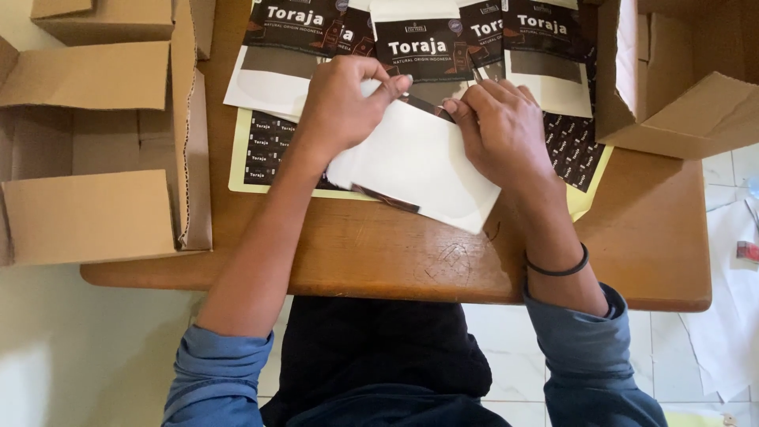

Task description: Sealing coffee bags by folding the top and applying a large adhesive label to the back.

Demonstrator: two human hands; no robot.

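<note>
Both hands at the middle of a small wooden table [601,237], working one white pouch [419,166] that lies tilted, its plain back facing up. Left hand [340,107] presses down on the pouch's upper left part, fingers curled, thumb and forefinger pinching at its top edge. Right hand [502,130] lies over the upper right corner, fingertips [455,107] bearing on the same top edge; the two hands are close together but not touching, each gripping the pouch. A black band [560,269] circles the right wrist; blue sleeves [217,375] are pushed up on both forearms. Under the pouch lies a yellow-backed sheet of small dark labels [265,146], partly hidden. Beyond the hands, a row of finished white pouches with dark front labels [423,47] overlaps along the far edge. An open cardboard box [87,150] sits at left, flaps spread; a second cardboard box [680,87] stands at right. Pale tile floor [95,356] below.
</note>
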